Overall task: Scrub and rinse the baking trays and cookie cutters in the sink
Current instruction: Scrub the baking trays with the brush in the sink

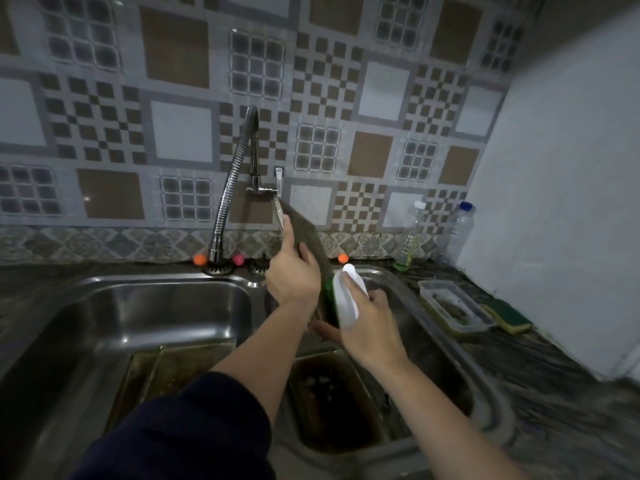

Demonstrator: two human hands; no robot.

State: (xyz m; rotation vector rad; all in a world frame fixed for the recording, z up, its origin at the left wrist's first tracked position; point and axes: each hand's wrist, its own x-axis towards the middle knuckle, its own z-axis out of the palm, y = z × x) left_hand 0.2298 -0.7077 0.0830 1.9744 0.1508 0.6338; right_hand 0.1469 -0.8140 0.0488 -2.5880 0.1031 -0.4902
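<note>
My left hand (292,282) grips a dark baking tray (304,230) by its lower edge and holds it upright and tilted over the divider of the double sink (104,282). My right hand (372,327) holds a white-handled scrubber (349,296), whose green pad lies against the tray's face. A second tray (180,368) lies in the left basin. A third, dirty tray (332,393) lies in the right basin. I can make out no cookie cutters.
The flexible chrome faucet (239,188) hangs over the back of the left basin, close to the held tray. On the right counter are a plastic container (453,306), a green-yellow sponge (505,317) and two plastic bottles (412,233). The white wall is at the right.
</note>
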